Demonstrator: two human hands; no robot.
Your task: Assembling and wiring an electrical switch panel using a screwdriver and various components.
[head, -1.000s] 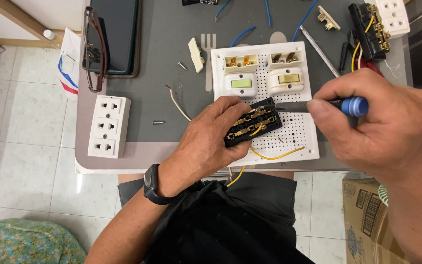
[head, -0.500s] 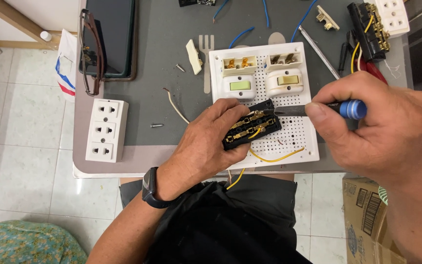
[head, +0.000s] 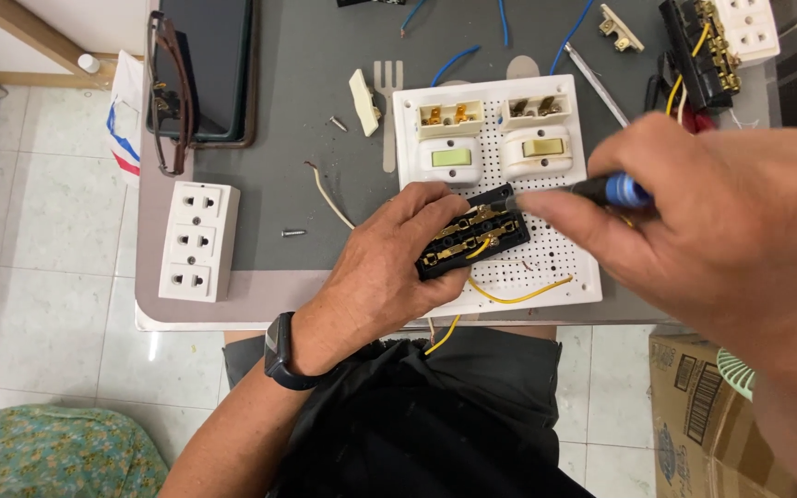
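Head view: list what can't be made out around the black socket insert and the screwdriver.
- Screwdriver tip: blurred, so its contact with the black socket insert is unclear.
- Insert's near-left end: covered by the left hand.
- Screwdriver handle: mostly hidden in the right hand.
- Yellow wire: its start is hidden under the insert.

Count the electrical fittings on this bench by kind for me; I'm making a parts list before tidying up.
White triple sockets: 2
Black socket bases with brass contacts: 2; left hand steadies one, the other is at the top right
Switches on the white perforated board: 2
Total: 6

The right hand holds a blue-handled screwdriver.
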